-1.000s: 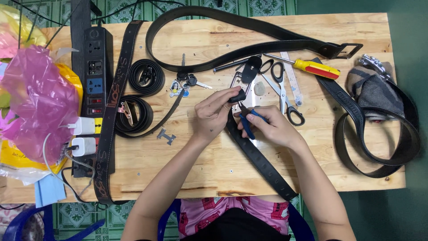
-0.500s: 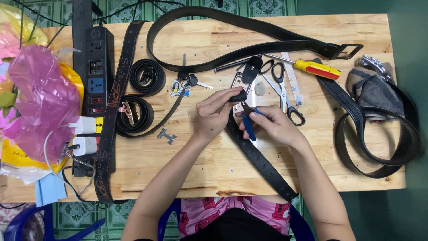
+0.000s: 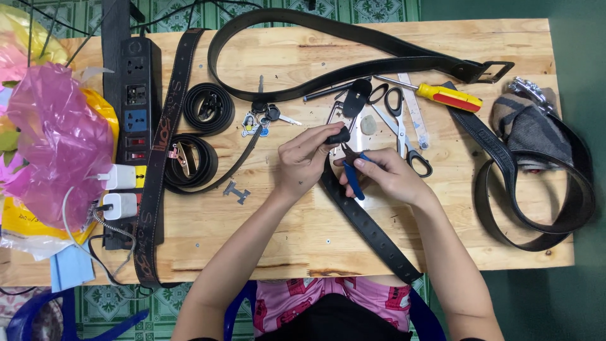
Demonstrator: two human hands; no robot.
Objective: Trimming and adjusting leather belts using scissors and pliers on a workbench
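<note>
— Slippage worries me: left hand (image 3: 303, 165) fingers pinch the black leather belt end (image 3: 339, 136) above the wooden surface (image 3: 290, 215).
— Right hand (image 3: 386, 173) fingers, closed around blue-handled pliers (image 3: 352, 177), could nick skin.

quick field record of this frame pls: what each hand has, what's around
left hand: pinches end of black belt
right hand: holds blue-handled pliers at that belt end
surface: wooden table
right of hands: scissors, yellow-red screwdriver
left of hands: two coiled belts, keys, power strip
</note>
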